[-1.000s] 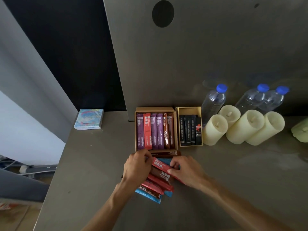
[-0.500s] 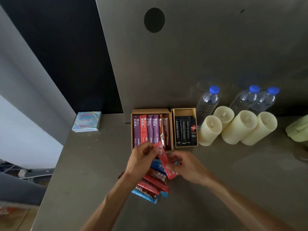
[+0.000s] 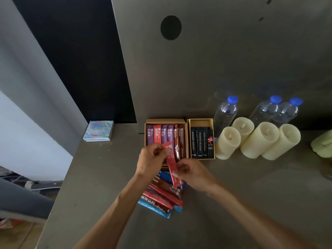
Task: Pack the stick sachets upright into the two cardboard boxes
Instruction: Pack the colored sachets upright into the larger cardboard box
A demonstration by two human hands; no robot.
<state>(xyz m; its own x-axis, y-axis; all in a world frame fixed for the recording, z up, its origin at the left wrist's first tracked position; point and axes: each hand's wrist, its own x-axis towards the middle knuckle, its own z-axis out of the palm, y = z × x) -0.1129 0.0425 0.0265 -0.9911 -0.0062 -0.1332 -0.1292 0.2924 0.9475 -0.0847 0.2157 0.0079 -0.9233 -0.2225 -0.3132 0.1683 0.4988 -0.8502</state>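
- Red stick sachet (image 3: 171,164) pinched at top end by left hand (image 3: 150,159), at lower end by right hand (image 3: 193,174); tilted over front edge of large cardboard box (image 3: 166,120).
- Inside large cardboard box: packed sachets (image 3: 167,135), purple, red and brown, side by side.
- Just right of it: small cardboard box (image 3: 200,120) with black sachets (image 3: 201,142).
- Just in front of it: loose sachet pile (image 3: 159,198) on grey table (image 3: 100,177).
- Further right: cream candles (image 3: 256,139), water bottles (image 3: 225,112).
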